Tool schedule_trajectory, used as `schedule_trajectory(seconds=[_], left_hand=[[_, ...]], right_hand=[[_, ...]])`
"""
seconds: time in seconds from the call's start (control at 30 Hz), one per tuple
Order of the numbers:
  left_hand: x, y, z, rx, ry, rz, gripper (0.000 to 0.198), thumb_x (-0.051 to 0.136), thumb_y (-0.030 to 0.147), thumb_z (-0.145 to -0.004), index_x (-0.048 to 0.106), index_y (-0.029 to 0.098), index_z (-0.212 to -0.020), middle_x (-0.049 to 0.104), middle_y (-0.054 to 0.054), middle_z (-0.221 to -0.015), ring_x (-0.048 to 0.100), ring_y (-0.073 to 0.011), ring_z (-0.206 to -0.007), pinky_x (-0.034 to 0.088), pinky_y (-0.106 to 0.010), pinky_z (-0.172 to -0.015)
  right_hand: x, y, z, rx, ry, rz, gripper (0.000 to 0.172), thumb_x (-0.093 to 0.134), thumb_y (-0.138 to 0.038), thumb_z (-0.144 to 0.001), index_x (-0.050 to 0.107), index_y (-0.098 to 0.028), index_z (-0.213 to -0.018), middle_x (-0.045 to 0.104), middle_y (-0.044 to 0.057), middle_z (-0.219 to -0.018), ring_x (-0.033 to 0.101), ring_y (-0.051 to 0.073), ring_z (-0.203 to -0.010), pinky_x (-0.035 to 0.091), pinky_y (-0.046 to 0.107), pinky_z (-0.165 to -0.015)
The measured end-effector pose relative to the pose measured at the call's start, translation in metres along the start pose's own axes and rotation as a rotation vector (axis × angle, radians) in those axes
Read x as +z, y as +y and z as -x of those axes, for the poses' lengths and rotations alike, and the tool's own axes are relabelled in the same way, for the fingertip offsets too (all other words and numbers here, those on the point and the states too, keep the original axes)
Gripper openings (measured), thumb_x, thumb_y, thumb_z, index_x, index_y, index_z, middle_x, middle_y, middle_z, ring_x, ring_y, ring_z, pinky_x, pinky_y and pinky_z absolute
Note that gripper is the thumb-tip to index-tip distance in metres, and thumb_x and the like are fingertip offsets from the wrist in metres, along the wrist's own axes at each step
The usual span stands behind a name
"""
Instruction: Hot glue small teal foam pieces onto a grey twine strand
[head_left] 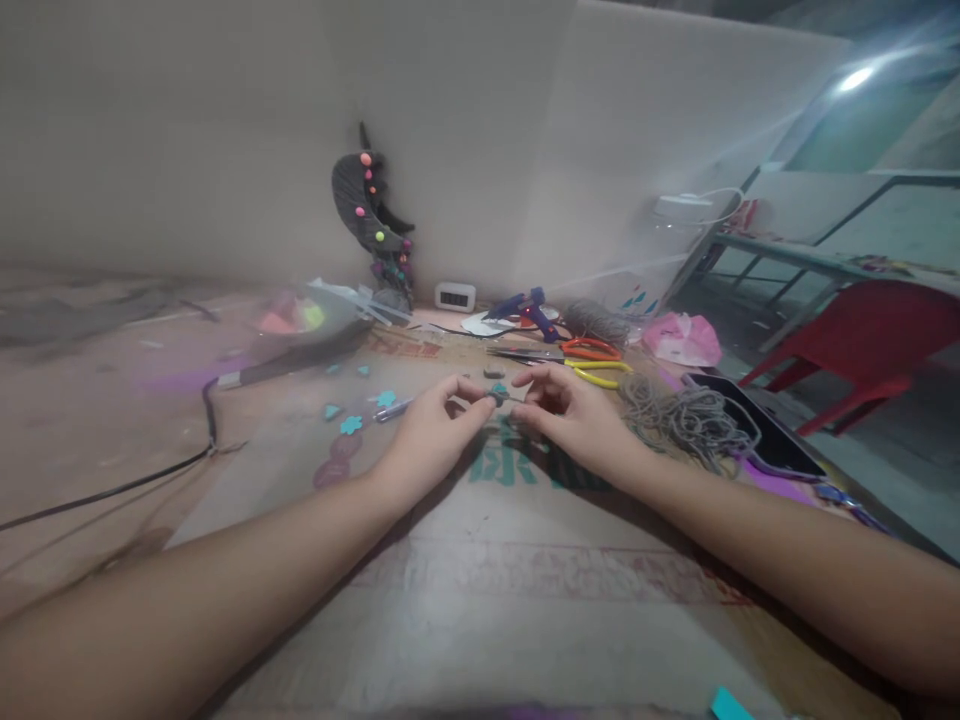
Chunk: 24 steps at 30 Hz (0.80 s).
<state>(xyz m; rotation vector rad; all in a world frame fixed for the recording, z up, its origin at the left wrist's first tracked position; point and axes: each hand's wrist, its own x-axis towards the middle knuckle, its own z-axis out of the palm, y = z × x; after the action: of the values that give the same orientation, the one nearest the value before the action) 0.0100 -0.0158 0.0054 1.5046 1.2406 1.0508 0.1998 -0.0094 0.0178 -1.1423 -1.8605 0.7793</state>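
My left hand (442,425) pinches a small teal-and-grey piece (498,391) between thumb and forefinger, above the middle of the cardboard sheet (480,620). From that piece a thin grey strand (514,400) runs toward my right hand (574,415), whose thumb and curled forefinger close around its end. The strand is too small to make out fully. Teal flower cut-outs (351,425) lie left of my left hand, beside a pen (394,410). A small dark grey piece (494,372) rests just beyond my fingertips.
Behind my hands lie orange-handled pliers (592,349), a yellow-handled tool (600,372) and a blue glue gun (525,308). Tangled grey yarn (686,420) partly covers a dark tablet (787,440) at right. A decorated grey crescent (360,205) stands by the wall; a black cable (112,487) crosses the left.
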Motion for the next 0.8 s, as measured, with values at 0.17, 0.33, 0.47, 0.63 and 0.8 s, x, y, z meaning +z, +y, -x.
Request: schedule_trajectory(seconds=[0.17, 0.33, 0.47, 0.63, 0.8], left_hand=[[0.000, 0.004, 0.002, 0.004, -0.030, 0.005, 0.019, 0.063, 0.038, -0.082, 0.057, 0.020, -0.082, 0.054, 0.004, -0.058, 0.048, -0.0113, -0.050, 0.035, -0.023, -0.051], [0.001, 0.007, 0.003, 0.002, -0.053, 0.008, 0.018, 0.064, 0.037, -0.082, 0.058, 0.020, -0.081, 0.054, 0.005, -0.056, 0.048, -0.0112, -0.048, 0.035, -0.024, -0.052], [0.000, 0.007, 0.004, 0.014, -0.054, 0.009, 0.018, 0.063, 0.037, -0.082, 0.058, 0.020, -0.082, 0.054, 0.004, -0.057, 0.048, -0.0112, -0.049, 0.035, -0.024, -0.052], [0.000, 0.006, 0.004, 0.015, -0.048, -0.005, 0.019, 0.063, 0.037, -0.083, 0.058, 0.020, -0.082, 0.055, 0.004, -0.061, 0.048, -0.0109, -0.051, 0.035, -0.024, -0.052], [0.000, 0.007, 0.004, 0.013, -0.044, -0.011, 0.017, 0.062, 0.036, -0.083, 0.059, 0.020, -0.083, 0.056, 0.004, -0.061, 0.049, -0.0112, -0.051, 0.035, -0.024, -0.053]], right_hand=[[-0.002, 0.002, 0.001, -0.310, 0.155, 0.320, 0.002, 0.064, -0.022, -0.087, 0.065, -0.021, -0.087, 0.063, 0.001, -0.073, 0.055, 0.014, -0.066, 0.043, 0.028, -0.062], [-0.001, 0.000, 0.005, -0.370, 0.162, 0.352, 0.010, 0.060, -0.023, -0.090, 0.067, -0.022, -0.083, 0.068, 0.002, -0.078, 0.059, 0.016, -0.069, 0.046, 0.029, -0.064], [0.003, -0.001, 0.010, -0.198, 0.128, 0.215, 0.013, 0.054, -0.026, -0.093, 0.066, -0.022, -0.090, 0.069, 0.001, -0.079, 0.060, 0.014, -0.064, 0.047, 0.028, -0.061], [0.006, 0.000, 0.011, -0.175, 0.109, 0.144, 0.014, 0.054, -0.025, -0.092, 0.058, -0.022, -0.105, 0.058, -0.002, -0.072, 0.055, 0.012, -0.059, 0.045, 0.025, -0.056], [0.001, 0.004, 0.006, -0.485, 0.142, 0.401, 0.017, 0.063, -0.021, -0.089, 0.060, -0.021, -0.106, 0.058, 0.000, -0.076, 0.054, 0.014, -0.067, 0.046, 0.027, -0.064]])
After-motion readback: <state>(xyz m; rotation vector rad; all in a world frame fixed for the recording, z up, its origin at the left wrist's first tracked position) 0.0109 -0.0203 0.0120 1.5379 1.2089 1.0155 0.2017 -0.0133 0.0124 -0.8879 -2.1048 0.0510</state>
